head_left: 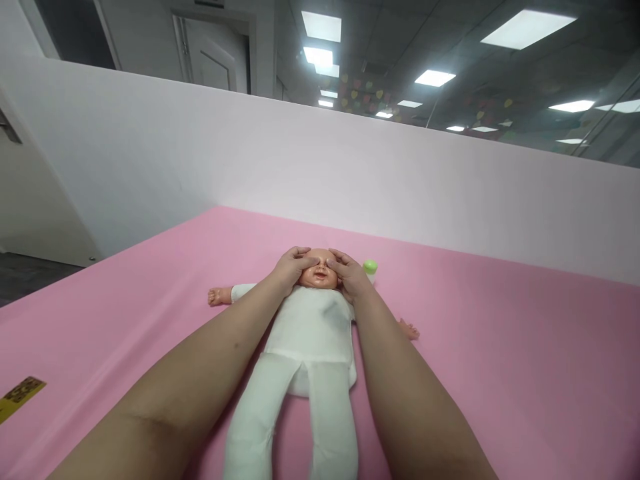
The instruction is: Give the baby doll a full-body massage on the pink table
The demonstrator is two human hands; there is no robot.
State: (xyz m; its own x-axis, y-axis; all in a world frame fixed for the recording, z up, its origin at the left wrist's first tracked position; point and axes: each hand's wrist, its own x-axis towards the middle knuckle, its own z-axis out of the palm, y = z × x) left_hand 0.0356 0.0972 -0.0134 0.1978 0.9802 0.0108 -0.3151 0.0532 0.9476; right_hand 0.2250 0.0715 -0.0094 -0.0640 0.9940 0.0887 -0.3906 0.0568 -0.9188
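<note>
As both hands (293, 270) (350, 273) cup the doll (313, 327), a yellow label (23, 397) shows.

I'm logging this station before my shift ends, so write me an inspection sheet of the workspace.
Surface: pink covering, with faint creases towards the left.
Job's things: a doll on its back, arms spread; a grey mark on its white chest.
Clutter: a green-topped object beyond the right hand, partly hidden; a yellow label at the left edge.
Grippers: bare hands; the left hand and the right touch opposite sides of the doll's head, thumbs over its eyes.
Cables: nothing seen.
Surroundings: white low wall behind; beyond it, a panelled door and lit ceiling panels.
</note>
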